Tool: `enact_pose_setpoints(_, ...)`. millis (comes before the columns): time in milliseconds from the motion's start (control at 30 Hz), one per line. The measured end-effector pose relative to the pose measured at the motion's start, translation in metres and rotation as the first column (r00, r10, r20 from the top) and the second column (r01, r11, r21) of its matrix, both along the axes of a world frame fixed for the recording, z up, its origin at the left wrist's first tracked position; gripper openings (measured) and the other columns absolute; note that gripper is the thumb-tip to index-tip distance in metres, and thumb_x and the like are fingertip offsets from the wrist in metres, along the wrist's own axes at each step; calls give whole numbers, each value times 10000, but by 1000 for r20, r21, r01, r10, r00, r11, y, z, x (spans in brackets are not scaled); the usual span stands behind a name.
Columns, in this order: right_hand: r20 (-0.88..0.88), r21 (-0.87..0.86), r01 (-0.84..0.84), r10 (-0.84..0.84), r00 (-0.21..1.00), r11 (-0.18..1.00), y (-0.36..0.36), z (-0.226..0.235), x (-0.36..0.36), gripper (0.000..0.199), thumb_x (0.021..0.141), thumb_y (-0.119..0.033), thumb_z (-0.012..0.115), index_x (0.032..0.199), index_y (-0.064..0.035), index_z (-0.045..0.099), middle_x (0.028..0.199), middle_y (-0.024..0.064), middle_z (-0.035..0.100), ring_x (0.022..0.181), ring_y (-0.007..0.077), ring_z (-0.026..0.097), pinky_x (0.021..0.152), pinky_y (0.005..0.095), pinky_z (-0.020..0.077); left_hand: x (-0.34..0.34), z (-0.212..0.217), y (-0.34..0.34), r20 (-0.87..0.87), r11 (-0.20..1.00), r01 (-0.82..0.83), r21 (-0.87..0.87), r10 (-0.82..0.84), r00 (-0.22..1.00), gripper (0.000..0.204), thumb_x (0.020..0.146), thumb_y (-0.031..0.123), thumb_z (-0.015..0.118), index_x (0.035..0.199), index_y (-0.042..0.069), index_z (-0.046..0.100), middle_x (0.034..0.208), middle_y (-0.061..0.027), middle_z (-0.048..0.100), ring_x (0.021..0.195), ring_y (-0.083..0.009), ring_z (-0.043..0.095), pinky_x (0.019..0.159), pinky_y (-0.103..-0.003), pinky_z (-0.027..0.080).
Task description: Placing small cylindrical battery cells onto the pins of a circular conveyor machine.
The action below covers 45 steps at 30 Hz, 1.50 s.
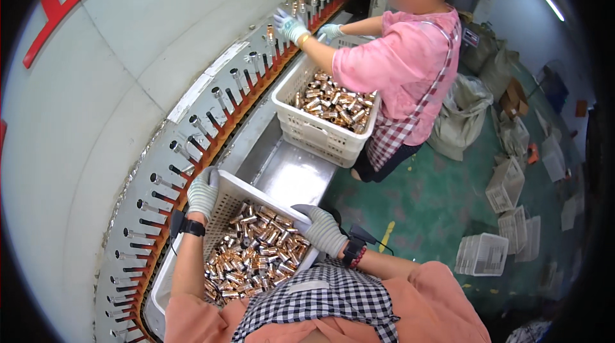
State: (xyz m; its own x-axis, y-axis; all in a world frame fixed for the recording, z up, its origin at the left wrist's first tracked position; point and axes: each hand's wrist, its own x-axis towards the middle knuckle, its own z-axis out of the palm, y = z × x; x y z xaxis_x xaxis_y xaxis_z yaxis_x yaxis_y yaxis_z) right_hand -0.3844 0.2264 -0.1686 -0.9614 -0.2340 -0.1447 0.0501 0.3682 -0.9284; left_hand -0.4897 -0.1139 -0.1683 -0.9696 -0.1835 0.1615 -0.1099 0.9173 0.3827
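Across the lower centre, just in front of a black-and-white checked apron (307, 308), a white plastic basket (225, 205) heaped with small shiny metal cylinders (262, 247), copper and silver in tone. Left hand (203, 194), in a striped glove with grey fingers, clasped over the basket's far left corner. Right hand (322, 229), gloved alike, gripping the rim near the far right corner, undersides of the fingers hidden. Along the left, close beside the basket, a curved conveyor (256, 90) with an orange band and rows of black-and-red pins (181, 172), many silver pieces (198, 124) upright among them. Beyond the basket, a shiny metal surface (298, 171), then a second white basket (317, 141) full of similar cylinders. Just beside that one, a co-worker (410, 51) in pink, one gloved hand (291, 27) up by the conveyor, the other (330, 32) near the second basket's far side. To the right, green floor (416, 215), stacked white baskets (480, 254) and pale sacks (458, 126).
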Motion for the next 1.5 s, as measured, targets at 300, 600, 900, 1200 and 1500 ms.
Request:
enact_pose_setpoints(300,26,-68,-2,4,1000,998,-2,2,-7,398,913,-154,699,1295,-46,664,1134,221,710,1044,322,707,931,378,554,-101,43,-4,-78,802,209,560,-201,977,332,1016,252,561,1209,24,706,1045,-137,764,958,-210,713,886,-343,539)
enact_pose_setpoints(600,65,-136,-36,46,997,990,-4,-2,-15,379,917,-141,668,1283,-42,663,1122,210,691,1023,321,695,903,381,547,-279,94,36,-183,867,276,415,-218,959,388,975,279,624,1278,45,685,1137,-143,751,1021,-206,710,924,-335,533)
enact_pose_setpoints(900,99,-156,-10,25,995,988,-1,-4,-16,380,937,-159,664,1302,-54,650,1168,208,671,1068,334,678,932,391,539,-374,69,56,-196,786,140,602,-25,980,472,950,417,649,1171,3,705,997,-176,756,929,-282,717,876,-386,545)
enact_pose_setpoints(1200,110,-152,41,-24,994,987,2,-5,-8,401,906,-126,667,1297,-39,662,1120,206,712,1017,319,707,928,372,550,-180,105,133,-105,880,359,313,-343,933,548,995,479,597,756,-5,689,578,-98,594,511,-179,556,532,-397,438)
enact_pose_setpoints(1500,-71,-48,19,-22,997,999,2,-24,-16,390,903,-149,660,1276,-36,680,1072,200,734,971,291,721,894,370,561,33,86,-2,148,779,237,581,-387,910,320,1000,301,632,993,6,755,818,-106,760,781,-142,698,733,-308,544)
